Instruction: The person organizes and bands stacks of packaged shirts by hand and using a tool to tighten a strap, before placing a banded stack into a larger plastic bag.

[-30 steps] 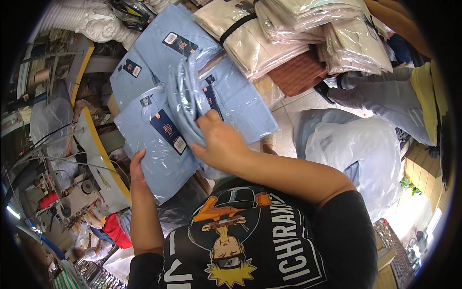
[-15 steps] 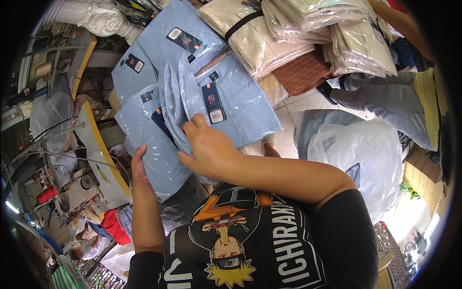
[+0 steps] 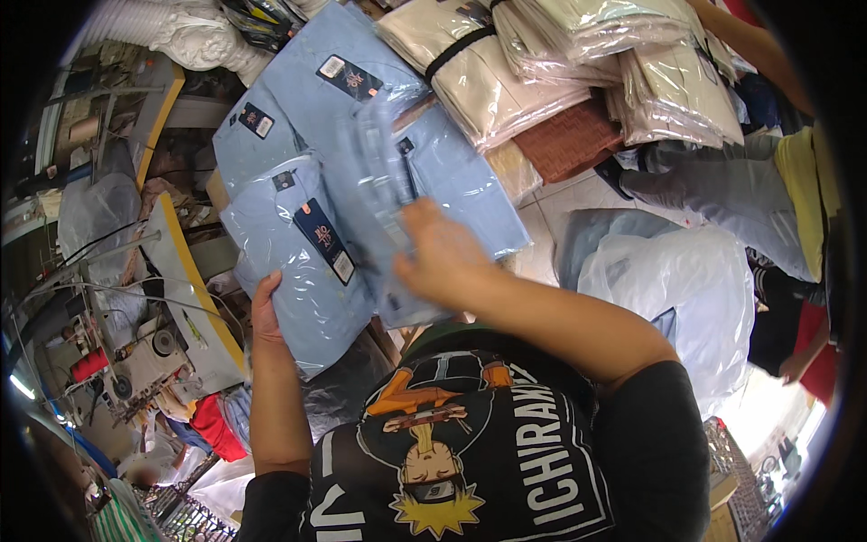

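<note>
My left hand point(image 3: 264, 307) grips the left edge of a folded light-blue shirt point(image 3: 293, 271) in a clear plastic bag, thumb on top and fingers hidden beneath. A dark hang tag point(image 3: 325, 242) lies on that shirt. Just to its right, my right hand point(image 3: 447, 257), blurred by motion, pinches another bagged blue shirt point(image 3: 375, 190), which stands tilted and bent; whether it is one or more layers I cannot tell. Partly beneath it on the right rests a bagged blue shirt point(image 3: 465, 185). More bagged blue shirts point(image 3: 316, 45) lie farther off.
Stacks of bagged cream garments point(image 3: 488, 77) are at the far right, by a brown woven surface point(image 3: 569, 135). A large plastic sack point(image 3: 668, 289) stands on the right near a person's grey trousers point(image 3: 722, 190). Sewing machines point(image 3: 135, 366) and yellow-edged tabletops point(image 3: 194, 280) are on the left.
My right hand has swung right with the bagged shirt, uncovering the left shirt and its tag. The left hand stays put. Another person in red has come into view at the right edge.
</note>
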Tool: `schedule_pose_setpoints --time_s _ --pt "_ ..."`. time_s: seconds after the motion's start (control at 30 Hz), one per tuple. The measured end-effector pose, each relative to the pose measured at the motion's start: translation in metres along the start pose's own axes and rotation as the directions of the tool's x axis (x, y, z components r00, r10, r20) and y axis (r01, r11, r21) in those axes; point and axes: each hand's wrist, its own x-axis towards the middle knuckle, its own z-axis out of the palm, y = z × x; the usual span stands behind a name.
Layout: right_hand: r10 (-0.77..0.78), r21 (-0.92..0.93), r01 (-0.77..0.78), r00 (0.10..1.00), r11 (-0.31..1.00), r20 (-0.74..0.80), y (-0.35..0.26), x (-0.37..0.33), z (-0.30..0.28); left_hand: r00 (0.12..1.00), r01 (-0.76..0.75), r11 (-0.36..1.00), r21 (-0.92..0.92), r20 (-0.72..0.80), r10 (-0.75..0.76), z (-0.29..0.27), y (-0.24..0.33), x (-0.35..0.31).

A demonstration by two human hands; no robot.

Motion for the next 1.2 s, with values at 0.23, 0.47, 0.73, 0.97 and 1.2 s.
schedule_pose_setpoints --time_s 0.23,0.47,0.73,0.97,1.2 --pt "0.250 0.061 -0.245 0.966 0.967 -0.071 0.081 -0.004 -0.020 0.999 0.048 0.999 0.009 0.010 -0.048 0.004 0.013 -0.013" --pt "0.197 -0.043 -0.209 0.961 0.977 -0.195 0.075 -0.010 -0.011 0.999 0.022 1.000 0.009 -0.042 -0.021 -0.008 0.025 -0.026" --pt "0.230 0.003 -0.233 0.958 0.973 -0.169 0.088 -0.006 -0.014 0.992 -0.124 0.992 -0.005 0.005 0.124 0.005 0.054 -0.052" --pt "0.244 0.013 -0.246 0.951 0.969 -0.188 0.102 0.003 -0.005 0.995 -0.045 0.981 -0.191 0.080 0.061 0.021 0.031 -0.024" --pt "0.216 -0.055 -0.229 0.959 0.972 -0.182 0.104 0.003 -0.007 0.995 0.085 0.996 0.024 0.058 -0.086 0.007 -0.047 0.046"
